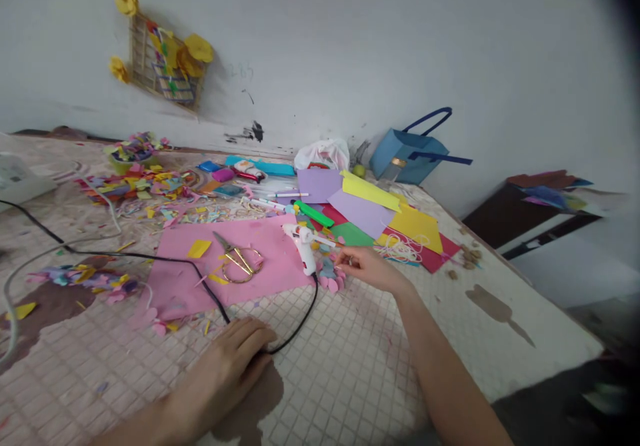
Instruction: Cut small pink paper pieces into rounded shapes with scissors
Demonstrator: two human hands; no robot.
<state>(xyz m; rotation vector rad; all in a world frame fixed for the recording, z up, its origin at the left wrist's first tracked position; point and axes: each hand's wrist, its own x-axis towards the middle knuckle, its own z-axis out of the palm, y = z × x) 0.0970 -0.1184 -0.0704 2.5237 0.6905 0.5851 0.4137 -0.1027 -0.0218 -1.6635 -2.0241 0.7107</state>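
My left hand (237, 353) is low in the middle of the head view, its fingers curled over the black power cord (303, 319). The cord runs up to a white glue gun (304, 249), which lies at the right edge of a pink paper sheet (175, 279). My right hand (367, 267) is just right of the glue gun, fingers drawn together in a pinch by small pink and blue paper pieces (331, 276). Whatever sits between those fingertips is too small to name. Gold-handled scissors (239, 263) lie on the pink sheet.
Coloured paper sheets (367, 216), a green box cutter (314, 213) and white string (405, 246) lie behind my right hand. Paper scraps (145, 183) cover the table's left side. A blue bag (407, 156) stands at the back right. The table's edge (530, 293) slants along the right.
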